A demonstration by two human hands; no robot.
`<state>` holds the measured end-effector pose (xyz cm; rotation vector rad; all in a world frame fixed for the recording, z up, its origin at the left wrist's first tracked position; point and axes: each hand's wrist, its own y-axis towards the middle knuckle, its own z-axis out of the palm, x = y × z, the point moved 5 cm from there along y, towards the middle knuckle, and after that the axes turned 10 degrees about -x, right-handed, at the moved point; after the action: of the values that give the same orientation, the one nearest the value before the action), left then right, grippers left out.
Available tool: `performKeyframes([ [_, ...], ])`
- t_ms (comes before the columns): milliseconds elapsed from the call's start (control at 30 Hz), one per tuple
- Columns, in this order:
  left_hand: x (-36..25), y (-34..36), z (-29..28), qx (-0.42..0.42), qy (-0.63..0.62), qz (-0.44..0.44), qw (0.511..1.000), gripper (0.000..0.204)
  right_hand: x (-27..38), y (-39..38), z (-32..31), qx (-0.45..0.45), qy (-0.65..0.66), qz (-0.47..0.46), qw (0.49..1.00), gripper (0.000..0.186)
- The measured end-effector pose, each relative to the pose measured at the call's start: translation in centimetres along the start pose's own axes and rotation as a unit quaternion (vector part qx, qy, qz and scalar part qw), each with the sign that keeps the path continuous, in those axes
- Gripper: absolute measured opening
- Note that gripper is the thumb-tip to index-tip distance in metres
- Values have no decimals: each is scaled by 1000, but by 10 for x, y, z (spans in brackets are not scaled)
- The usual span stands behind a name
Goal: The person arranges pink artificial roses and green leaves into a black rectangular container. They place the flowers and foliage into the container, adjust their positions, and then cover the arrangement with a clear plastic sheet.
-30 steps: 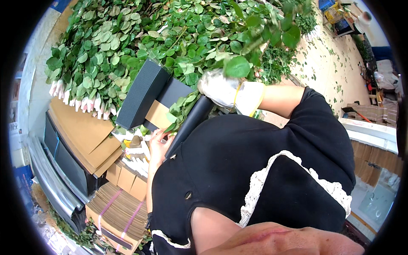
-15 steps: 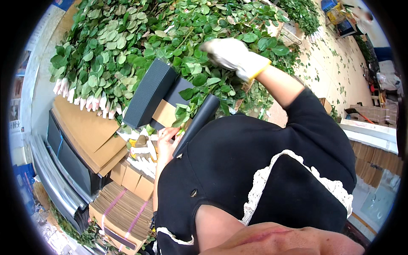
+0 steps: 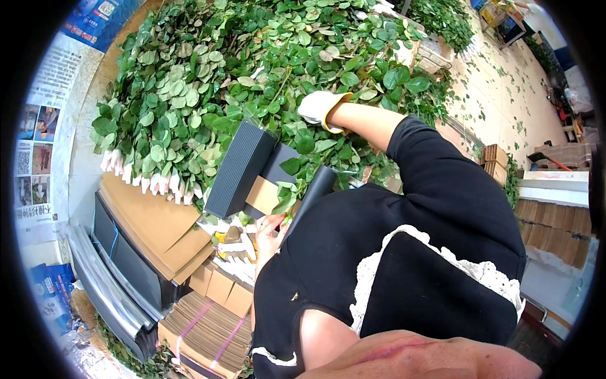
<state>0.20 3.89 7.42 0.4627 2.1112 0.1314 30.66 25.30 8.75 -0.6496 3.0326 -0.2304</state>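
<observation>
Left hand (image 3: 270,232) pinches rose stems (image 3: 288,194) lower-right of the ridged block (image 3: 240,169), right hand (image 3: 317,108) upper-right probably picking, grip hidden, needs gentleness.

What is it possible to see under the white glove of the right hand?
Green leaves spread around the white glove on the right hand. What lies directly beneath is covered, so I cannot tell whether the hand holds anything.

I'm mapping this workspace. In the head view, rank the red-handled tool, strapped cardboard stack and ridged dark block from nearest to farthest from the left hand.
From the left hand:
1. Ridged dark block, just above it, slightly left.
2. Strapped cardboard stack, lower left.
3. Red-handled tool, far right.
</observation>
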Motion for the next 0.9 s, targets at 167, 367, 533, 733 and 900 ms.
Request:
performKeyframes([
  [167, 0, -3, -1, 0, 3, -50, 999, 32, -13, -1, -1, -85, 157, 55, 982, 26],
  [367, -20, 1, -10, -35, 16, -123, 992, 50, 38, -33, -96, -152, 75, 0, 986, 22],
  [533, -17, 7, -9, -20, -45, -111, 993, 28, 51, 15, -27, 89, 80, -172, 978, 28],
  [733, -1, -14, 9, -38, -111, -71, 991, 29, 73, 202, -202, -308, 64, -212, 925, 28],
  [900, 50, -42, 41, 7, -239, -215, 947, 26, 221, 325, -261, -334, -44, -214, 917, 31],
])
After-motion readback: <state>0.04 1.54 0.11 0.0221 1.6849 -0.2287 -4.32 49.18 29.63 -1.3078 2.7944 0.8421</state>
